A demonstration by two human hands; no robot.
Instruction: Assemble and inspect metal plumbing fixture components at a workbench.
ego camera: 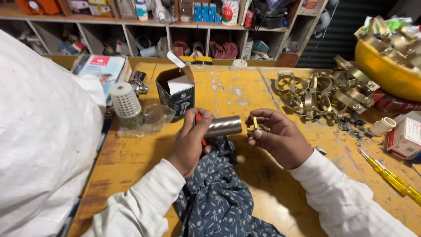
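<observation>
The left hand [189, 142] is wrapped around one end of a shiny metal tube [223, 126], with its fingers closed tight on it. The tube lies flat, pointing to the side, just above the yellow table [131, 153] and right in front of the small open box [177, 94]. The right hand [280, 138] is at the tube's free end, and its fingers pinch a little gold metal clip [252, 125] that sits just beside that end. It looks like the clip is being lined up with the tube. To do this well, the left hand should hold the tube steady and level, and the right hand should keep the clip straight on to the tube's end, not tilted, and go slowly so it does not slip out of the fingertips. A blue cloth with small flowers [219, 197] lies under the tube, near the person. Farther from the box, past the right hand, is a pile of gold metal rings [320, 94]. A white plastic cap with holes [125, 101] stands on the other side of the box. A yellow screwdriver [390, 177] lies well away, near the table's edge.
</observation>
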